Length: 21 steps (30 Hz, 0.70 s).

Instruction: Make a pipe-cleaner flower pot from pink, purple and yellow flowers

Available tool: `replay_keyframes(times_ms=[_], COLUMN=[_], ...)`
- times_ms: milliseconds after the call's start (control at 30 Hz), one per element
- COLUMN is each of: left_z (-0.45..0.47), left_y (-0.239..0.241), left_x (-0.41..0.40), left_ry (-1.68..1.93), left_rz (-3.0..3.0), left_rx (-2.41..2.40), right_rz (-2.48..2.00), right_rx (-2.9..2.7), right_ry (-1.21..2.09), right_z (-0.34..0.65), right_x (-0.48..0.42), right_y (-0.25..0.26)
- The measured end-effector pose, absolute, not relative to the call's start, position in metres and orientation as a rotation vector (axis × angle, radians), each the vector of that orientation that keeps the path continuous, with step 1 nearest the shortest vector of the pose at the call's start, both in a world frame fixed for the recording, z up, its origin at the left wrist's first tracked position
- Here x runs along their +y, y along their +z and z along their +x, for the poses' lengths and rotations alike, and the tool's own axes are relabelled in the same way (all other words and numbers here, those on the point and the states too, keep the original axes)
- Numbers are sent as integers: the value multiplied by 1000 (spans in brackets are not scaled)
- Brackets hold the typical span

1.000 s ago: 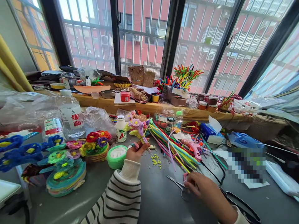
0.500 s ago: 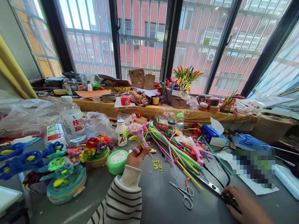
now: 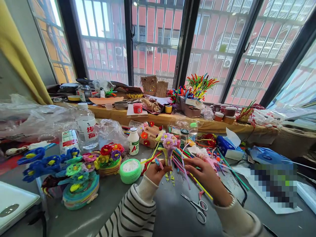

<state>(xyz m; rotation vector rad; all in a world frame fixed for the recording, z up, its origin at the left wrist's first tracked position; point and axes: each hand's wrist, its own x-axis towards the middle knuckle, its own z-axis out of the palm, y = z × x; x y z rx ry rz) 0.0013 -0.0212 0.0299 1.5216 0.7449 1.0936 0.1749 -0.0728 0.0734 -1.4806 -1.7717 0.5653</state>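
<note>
A small bouquet of fuzzy pipe-cleaner flowers (image 3: 170, 143), lilac, pink and pale yellow, stands upright in my left hand (image 3: 157, 171). My left fingers pinch its stems low down, with the flower heads above. My right hand (image 3: 201, 172) is just to the right of the bouquet, its fingers stretched toward it and apart, holding nothing I can see. A lilac pipe cleaner (image 3: 185, 174) hangs near its fingertips; whether they touch is unclear. Yellow clippings (image 3: 171, 180) lie under the bouquet. Small silver scissors (image 3: 197, 206) lie below my right hand.
Green tape rolls (image 3: 130, 171), a white bottle (image 3: 133, 141) and finished flower pieces (image 3: 79, 179) stand to the left. Loose pipe cleaners and a pink glue gun (image 3: 211, 163) lie behind my right hand. A blue tissue pack (image 3: 228, 148) sits farther right.
My right hand has left the black-handled tool at the lower right and moved left, up beside the bouquet. My left hand still holds the bouquet, now more upright. The view has shifted slightly left.
</note>
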Motion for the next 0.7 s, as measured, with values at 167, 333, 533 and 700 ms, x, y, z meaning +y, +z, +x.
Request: replay_keyframes(times_ms=[167,333,533,700], left_z=[1,2,1,4], left_y=[29,20,30,33], left_x=[-21,-17,-22,-22], left_ry=[1089,1181,1142,1213], left_rz=[1661,1755,1683,1257], left_rx=[811,1024,932,834], right_rz=[-1365,-1346,-1306,-1289], right_rx=[-1642,-1578,-1596,-1705], right_ry=[695,691,630,606], right_z=[139,137,136,133], right_x=[-45,-46,-50,-53], right_y=[61,46,47,47])
